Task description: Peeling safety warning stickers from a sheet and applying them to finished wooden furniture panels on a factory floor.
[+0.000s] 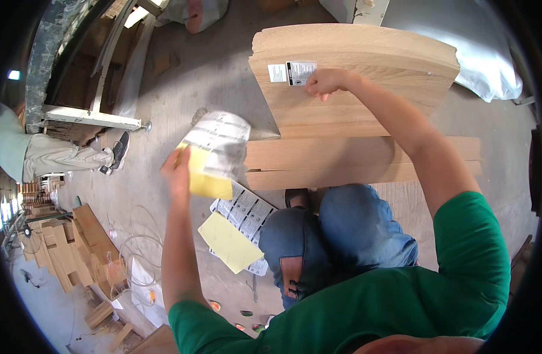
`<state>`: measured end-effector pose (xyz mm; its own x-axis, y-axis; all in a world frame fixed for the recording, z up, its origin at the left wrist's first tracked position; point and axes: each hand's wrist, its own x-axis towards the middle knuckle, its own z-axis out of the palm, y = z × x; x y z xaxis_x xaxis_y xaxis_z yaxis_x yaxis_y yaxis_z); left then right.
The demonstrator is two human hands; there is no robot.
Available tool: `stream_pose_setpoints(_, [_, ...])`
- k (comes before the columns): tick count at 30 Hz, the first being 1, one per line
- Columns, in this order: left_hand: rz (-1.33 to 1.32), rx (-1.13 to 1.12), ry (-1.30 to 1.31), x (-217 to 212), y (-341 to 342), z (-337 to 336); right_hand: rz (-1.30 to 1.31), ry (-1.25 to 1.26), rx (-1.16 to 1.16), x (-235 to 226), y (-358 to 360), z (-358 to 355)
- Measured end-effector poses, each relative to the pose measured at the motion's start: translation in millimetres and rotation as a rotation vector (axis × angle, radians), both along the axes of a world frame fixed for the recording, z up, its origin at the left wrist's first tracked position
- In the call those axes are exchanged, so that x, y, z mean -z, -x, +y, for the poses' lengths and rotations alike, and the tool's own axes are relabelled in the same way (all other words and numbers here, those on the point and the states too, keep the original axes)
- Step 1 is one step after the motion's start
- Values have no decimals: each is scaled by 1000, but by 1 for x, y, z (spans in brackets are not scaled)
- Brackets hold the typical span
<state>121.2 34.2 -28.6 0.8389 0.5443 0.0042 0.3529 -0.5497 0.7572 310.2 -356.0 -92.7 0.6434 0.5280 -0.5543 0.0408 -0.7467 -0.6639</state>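
Note:
My left hand (177,172) is closed on a label sheet (220,133), white with printed rows and a yellow part hanging below it. The sheet is bent and slightly blurred. Over a large light-wood panel (365,106), my right hand (331,84) has its fingers curled together at the right edge of a black-and-white label (300,74). Whether anything is between those fingers is hidden. A smaller white label (277,73) lies flat on the panel just left of it.
Long wooden boards (341,171) lie between the panel and my knees. More label sheets (247,209) and a yellow sheet (231,242) rest on the floor by my left knee. A person's leg (70,154), a metal frame (97,118), tubing (142,248) and stacked wood pieces (58,253) are at left.

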Motion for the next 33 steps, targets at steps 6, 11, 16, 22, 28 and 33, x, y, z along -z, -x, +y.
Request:
stream_pose_setpoints(6, [-161,-278,319,-23,86,48,-180,-455,553,-60,8,-31])
stream_pose_setpoints(11, [-219,-142,440,-47,163,49,-722,-403,1066,-50,35,-151])
stream_pose_setpoints(16, [-249,-396,311,-72,223,39,-774,-274,1737,-26,74,-299])
stream_pose_setpoints(22, [-298,-335,326,-93,250,27,-551,-362,1821,-8,70,-365])
stream_pose_setpoints(28, [-308,-389,222,-115,229,1,-469,-513,1876,-17,74,-366])
stream_pose_setpoints(33, [-424,-309,217,-133,203,-23,-563,-155,1841,-26,76,-355])
